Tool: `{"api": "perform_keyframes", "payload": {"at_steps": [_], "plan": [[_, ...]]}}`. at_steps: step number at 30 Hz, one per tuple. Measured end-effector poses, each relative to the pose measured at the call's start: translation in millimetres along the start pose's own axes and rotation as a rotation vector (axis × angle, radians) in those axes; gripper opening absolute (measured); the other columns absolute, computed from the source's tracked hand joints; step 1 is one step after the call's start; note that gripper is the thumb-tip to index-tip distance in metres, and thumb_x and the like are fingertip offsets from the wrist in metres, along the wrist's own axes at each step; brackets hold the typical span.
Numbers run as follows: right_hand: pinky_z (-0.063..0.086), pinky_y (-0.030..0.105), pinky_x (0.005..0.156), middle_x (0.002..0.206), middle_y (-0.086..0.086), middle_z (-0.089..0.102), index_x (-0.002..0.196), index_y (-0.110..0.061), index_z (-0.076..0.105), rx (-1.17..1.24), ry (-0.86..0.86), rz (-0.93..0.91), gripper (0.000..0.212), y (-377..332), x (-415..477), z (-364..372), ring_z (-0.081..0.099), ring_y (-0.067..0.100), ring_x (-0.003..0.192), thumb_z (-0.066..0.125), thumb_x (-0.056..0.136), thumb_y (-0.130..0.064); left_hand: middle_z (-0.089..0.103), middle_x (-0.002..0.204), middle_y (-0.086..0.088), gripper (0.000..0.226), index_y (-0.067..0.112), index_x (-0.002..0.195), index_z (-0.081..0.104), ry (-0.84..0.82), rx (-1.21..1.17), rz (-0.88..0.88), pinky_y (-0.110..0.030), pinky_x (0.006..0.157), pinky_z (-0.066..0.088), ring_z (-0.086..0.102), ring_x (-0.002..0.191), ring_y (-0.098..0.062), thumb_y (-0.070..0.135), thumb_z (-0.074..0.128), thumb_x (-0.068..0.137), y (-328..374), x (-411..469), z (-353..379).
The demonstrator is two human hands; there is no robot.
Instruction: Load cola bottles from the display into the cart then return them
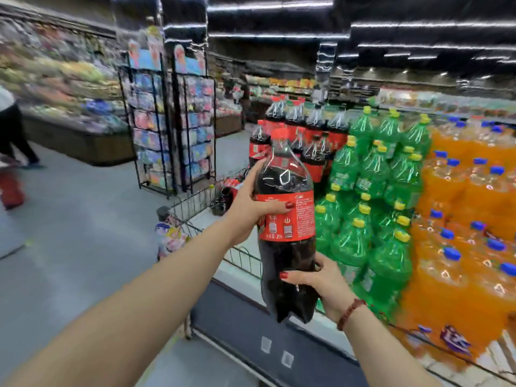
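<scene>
Large dark plastic cola bottle, red cap and label [290,219], is held in the air, long axis near upright, cap up. Left hand [251,210] is wrapped round the label; right hand [321,283] is curled round the lower body. Wire shopping cart [195,199] is seen below-left, nearer the left hand; stacked cola display [307,127] is seen beyond the cap.

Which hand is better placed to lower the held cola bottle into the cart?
Probably the left: the left hand grips the cola bottle at its label, on the cart side; the right hand holds its lower body, nearer the display.
</scene>
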State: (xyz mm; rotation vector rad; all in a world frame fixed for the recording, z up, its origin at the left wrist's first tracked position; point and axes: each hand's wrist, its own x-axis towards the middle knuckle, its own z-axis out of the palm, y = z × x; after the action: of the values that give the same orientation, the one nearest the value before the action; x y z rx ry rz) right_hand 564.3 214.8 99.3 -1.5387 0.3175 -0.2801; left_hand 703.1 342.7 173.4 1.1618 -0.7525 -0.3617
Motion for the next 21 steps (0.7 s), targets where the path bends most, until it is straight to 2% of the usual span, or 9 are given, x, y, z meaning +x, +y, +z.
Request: {"api": "perform_keyframes", "payload": {"at_steps": [3, 5, 8, 12, 16, 21], "plan": [[0.054, 0.030, 0.072, 0.090, 0.007, 0.076, 0.096, -0.004, 0.068, -0.010, -0.059, 0.018, 0.072, 2, 40, 27, 0.071, 0.021, 0.083, 0.089, 0.029, -0.018, 0.069, 0.114, 0.007, 0.092, 0.048, 0.123, 0.050, 0.067, 0.020, 0.000, -0.040, 0.081, 0.056, 0.066, 0.107, -0.023, 0.002, 0.083, 0.050, 2, 12, -40], [0.054, 0.029, 0.071, 0.090, 0.006, 0.076, 0.096, -0.006, 0.068, -0.023, -0.080, 0.024, 0.067, 6, 69, 40, 0.071, 0.020, 0.084, 0.089, 0.033, -0.014, 0.070, 0.112, 0.011, 0.093, 0.047, 0.126, 0.048, 0.097, 0.034, -0.001, -0.042, 0.082, 0.056, 0.067, 0.107, -0.021, 0.000, 0.082, 0.053, -2, 25, -64], [0.054, 0.024, 0.066, 0.089, 0.005, 0.076, 0.098, -0.006, 0.067, -0.040, -0.119, 0.023, 0.065, 13, 121, 53, 0.072, 0.017, 0.081, 0.087, 0.037, -0.012, 0.065, 0.124, 0.004, 0.101, 0.047, 0.134, 0.044, 0.138, 0.039, -0.013, -0.049, 0.088, 0.055, 0.064, 0.113, -0.024, 0.004, 0.085, 0.052, -14, 55, -97], [0.054, 0.023, 0.063, 0.090, 0.004, 0.075, 0.100, -0.007, 0.066, -0.032, -0.155, 0.027, 0.066, 23, 200, 68, 0.072, 0.016, 0.079, 0.088, 0.037, -0.014, 0.062, 0.127, 0.004, 0.106, 0.039, 0.143, 0.037, 0.171, 0.088, -0.037, -0.052, 0.090, 0.054, 0.064, 0.113, -0.025, 0.002, 0.084, 0.056, -33, 111, -139], [0.053, 0.022, 0.063, 0.090, 0.004, 0.075, 0.099, -0.007, 0.067, -0.030, -0.161, 0.033, 0.062, 28, 277, 75, 0.071, 0.016, 0.081, 0.087, 0.041, -0.010, 0.057, 0.135, -0.003, 0.114, 0.043, 0.145, 0.034, 0.162, 0.132, -0.073, -0.056, 0.091, 0.053, 0.063, 0.115, -0.028, 0.012, 0.087, 0.050, -51, 174, -172], [0.054, 0.034, 0.075, 0.093, 0.003, 0.075, 0.100, -0.011, 0.066, -0.010, -0.138, 0.027, 0.062, 31, 356, 80, 0.070, 0.021, 0.089, 0.090, 0.042, -0.007, 0.058, 0.133, 0.003, 0.106, 0.045, 0.137, 0.041, 0.124, 0.168, -0.049, -0.047, 0.091, 0.055, 0.063, 0.116, -0.021, 0.010, 0.086, 0.047, -68, 242, -202]]}}
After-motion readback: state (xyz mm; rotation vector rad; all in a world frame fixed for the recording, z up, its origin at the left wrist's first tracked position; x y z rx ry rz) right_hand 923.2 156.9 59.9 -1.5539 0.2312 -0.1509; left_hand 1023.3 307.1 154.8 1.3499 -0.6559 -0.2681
